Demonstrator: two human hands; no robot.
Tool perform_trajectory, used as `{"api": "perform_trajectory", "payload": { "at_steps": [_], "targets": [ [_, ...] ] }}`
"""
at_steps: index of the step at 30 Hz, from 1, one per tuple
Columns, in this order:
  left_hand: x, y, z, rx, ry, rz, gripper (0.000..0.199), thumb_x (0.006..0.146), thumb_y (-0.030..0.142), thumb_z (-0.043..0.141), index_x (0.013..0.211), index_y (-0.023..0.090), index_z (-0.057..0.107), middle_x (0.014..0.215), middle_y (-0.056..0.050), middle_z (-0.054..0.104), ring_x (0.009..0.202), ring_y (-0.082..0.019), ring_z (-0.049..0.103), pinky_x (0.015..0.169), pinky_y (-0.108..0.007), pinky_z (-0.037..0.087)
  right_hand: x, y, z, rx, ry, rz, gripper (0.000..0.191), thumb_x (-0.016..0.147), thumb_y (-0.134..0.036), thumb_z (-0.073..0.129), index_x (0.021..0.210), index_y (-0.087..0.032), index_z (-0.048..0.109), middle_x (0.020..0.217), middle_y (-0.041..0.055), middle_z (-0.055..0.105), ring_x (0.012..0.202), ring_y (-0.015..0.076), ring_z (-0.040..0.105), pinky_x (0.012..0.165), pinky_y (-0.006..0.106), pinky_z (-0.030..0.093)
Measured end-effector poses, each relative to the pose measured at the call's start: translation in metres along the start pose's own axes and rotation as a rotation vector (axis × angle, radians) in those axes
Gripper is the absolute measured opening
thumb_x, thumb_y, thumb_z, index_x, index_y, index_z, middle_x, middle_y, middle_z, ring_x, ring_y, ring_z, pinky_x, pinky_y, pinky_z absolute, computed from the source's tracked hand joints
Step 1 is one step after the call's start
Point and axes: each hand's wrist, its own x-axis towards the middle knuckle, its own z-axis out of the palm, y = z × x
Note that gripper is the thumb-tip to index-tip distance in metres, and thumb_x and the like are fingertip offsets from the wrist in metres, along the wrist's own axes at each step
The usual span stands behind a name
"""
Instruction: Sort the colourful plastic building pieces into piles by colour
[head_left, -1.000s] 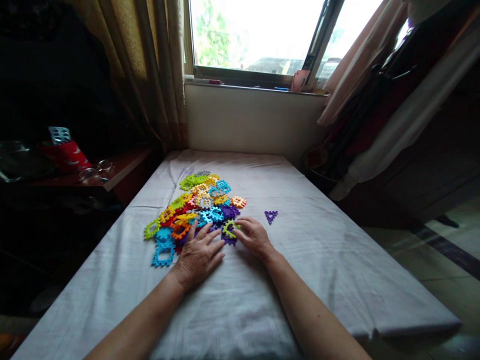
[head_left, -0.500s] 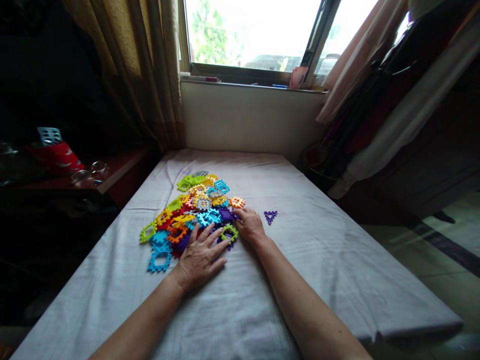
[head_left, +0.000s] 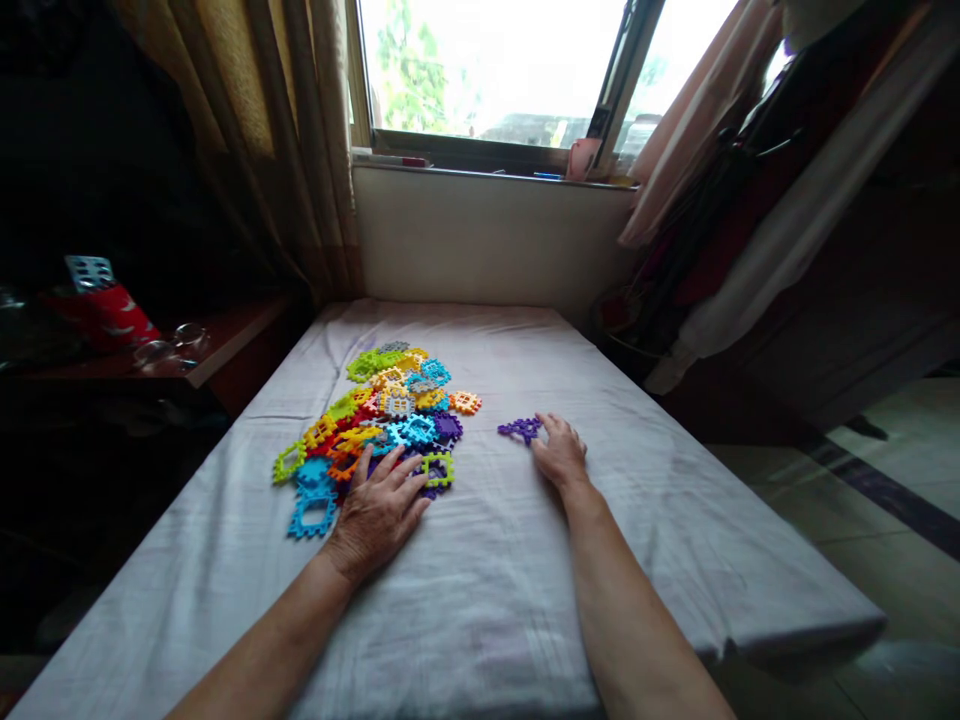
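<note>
Ok so through the head cam, closest to me is the left hand (head_left: 380, 510), palm down at the near side of a heap of plastic interlocking pieces (head_left: 356, 438). Its fingers are spread apart and resting along the heap's edge, and I don't see it gripping anything. All of this is on a counter (head_left: 660, 560) covered in a pale, wrinkly cloth.

Off toward the counter's left edge, a light blue square frame (head_left: 311, 530) pokes out of the heap, and just past the fingers on the other side there's a lime square frame (head_left: 438, 457) sitting on darker purple bits. A bit further out, the right hand (head_left: 561, 450) is well apart from the heap, over toward the counter's right edge. Its fingers are curled at the right end of the purple toothed pieces (head_left: 517, 430). Honestly can't tell from here if they're pinched on them or only touching. Those lie flat-ish about mid-counter, and I can't make out exactly how many there are.

Moving up the heap I get a bright blue piece (head_left: 420, 430), then a peach-orange one (head_left: 466, 403) sticking out on the right, then lime ones (head_left: 367, 365) and a grey one (head_left: 394, 347) nearest the counter's far edge.

Past the left edge there's a dark side table (head_left: 240, 325) with a red container (head_left: 116, 318) and eyeglasses (head_left: 154, 355). Beyond the far edge: pale wall, then a bright window (head_left: 480, 70) with a pink cup (head_left: 582, 159) on the sill.
</note>
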Motion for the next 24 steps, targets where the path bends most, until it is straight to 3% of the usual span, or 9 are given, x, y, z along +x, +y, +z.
{"api": "perform_trajectory", "payload": {
  "at_steps": [5, 10, 15, 19, 21, 24],
  "targets": [
    [0.0, -0.002, 0.0, 0.015, 0.023, -0.016, 0.028, 0.095, 0.037, 0.051, 0.113, 0.026, 0.07, 0.128, -0.005, 0.07, 0.13, -0.03, 0.054, 0.12, -0.061, 0.018, -0.012, -0.02, 0.004, 0.01, -0.02, -0.129, 0.059, 0.082, -0.021, 0.058, 0.141, -0.027, 0.056, 0.146, 0.0106, 0.052, 0.134, 0.0285, 0.046, 0.11, 0.045, 0.037],
    [0.001, -0.004, 0.004, -0.033, -0.033, 0.125, 0.035, 0.094, 0.038, 0.054, 0.126, 0.035, 0.065, 0.136, 0.0, 0.065, 0.135, -0.028, 0.05, 0.121, -0.056, 0.019, -0.016, -0.031, 0.011, -0.053, -0.069, -0.223, 0.039, 0.088, -0.033, 0.062, 0.126, -0.031, 0.068, 0.144, 0.0116, 0.054, 0.134, 0.0318, 0.044, 0.109, 0.053, 0.033],
    [0.001, -0.003, 0.002, -0.041, -0.029, 0.036, 0.033, 0.094, 0.039, 0.054, 0.124, 0.033, 0.067, 0.125, -0.001, 0.071, 0.125, -0.027, 0.059, 0.122, -0.059, 0.013, -0.011, -0.019, 0.014, -0.043, 0.026, -0.094, 0.03, 0.092, -0.025, 0.055, 0.114, -0.032, 0.074, 0.127, 0.011, 0.065, 0.122, 0.029, 0.052, 0.101, 0.048, 0.04],
    [0.001, -0.002, -0.004, -0.014, 0.02, -0.019, 0.027, 0.094, 0.036, 0.054, 0.115, 0.029, 0.07, 0.108, -0.003, 0.076, 0.104, -0.024, 0.066, 0.122, -0.059, 0.013, -0.011, -0.016, 0.012, -0.036, 0.151, -0.028, 0.037, 0.089, -0.023, 0.056, 0.124, -0.022, 0.069, 0.138, 0.0188, 0.057, 0.133, 0.0356, 0.043, 0.106, 0.054, 0.035],
    [0.001, -0.003, -0.006, -0.007, 0.039, -0.023, 0.024, 0.093, 0.036, 0.055, 0.109, 0.03, 0.072, 0.102, -0.003, 0.076, 0.099, -0.023, 0.065, 0.122, -0.06, 0.014, -0.015, -0.025, 0.012, 0.01, 0.183, -0.131, 0.042, 0.089, -0.024, 0.056, 0.129, -0.021, 0.066, 0.143, 0.0174, 0.053, 0.136, 0.0355, 0.04, 0.11, 0.056, 0.031],
    [0.001, -0.005, -0.007, -0.026, 0.035, -0.007, 0.019, 0.091, 0.038, 0.058, 0.101, 0.029, 0.073, 0.1, -0.002, 0.075, 0.1, -0.024, 0.065, 0.122, -0.06, 0.014, -0.026, -0.049, 0.014, 0.094, 0.094, -0.358, 0.04, 0.09, -0.027, 0.055, 0.128, -0.025, 0.066, 0.142, 0.0117, 0.056, 0.134, 0.0299, 0.044, 0.112, 0.049, 0.032]
  ]
}}
